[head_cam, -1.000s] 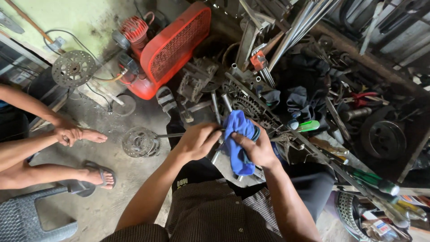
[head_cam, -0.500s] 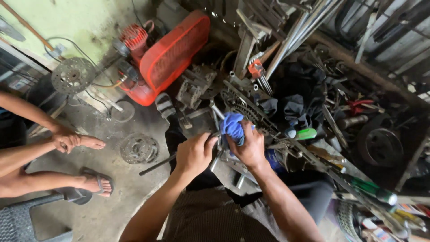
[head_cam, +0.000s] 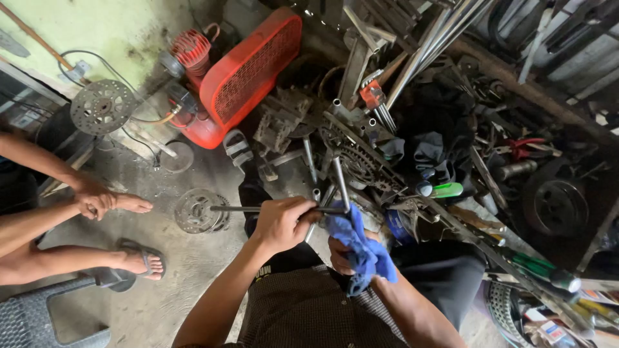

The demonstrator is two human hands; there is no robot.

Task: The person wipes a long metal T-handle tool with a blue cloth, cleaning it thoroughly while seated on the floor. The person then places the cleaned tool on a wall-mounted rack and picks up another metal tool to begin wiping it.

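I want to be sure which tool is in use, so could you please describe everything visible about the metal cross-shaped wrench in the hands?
The metal cross-shaped wrench is dull grey steel with slim round bars crossing at right angles and tubular socket ends. One bar lies level, reaching left past a round metal disc on the floor; another points up and away. The left hand grips the level bar near the crossing. A crumpled blue cloth, held by the right hand, touches the crossing.

bright blue rag [head_cam: 361,248] mid-frame, red mesh-patterned compressor guard [head_cam: 251,67] upper left, green screwdriver handle [head_cam: 447,190] right of centre
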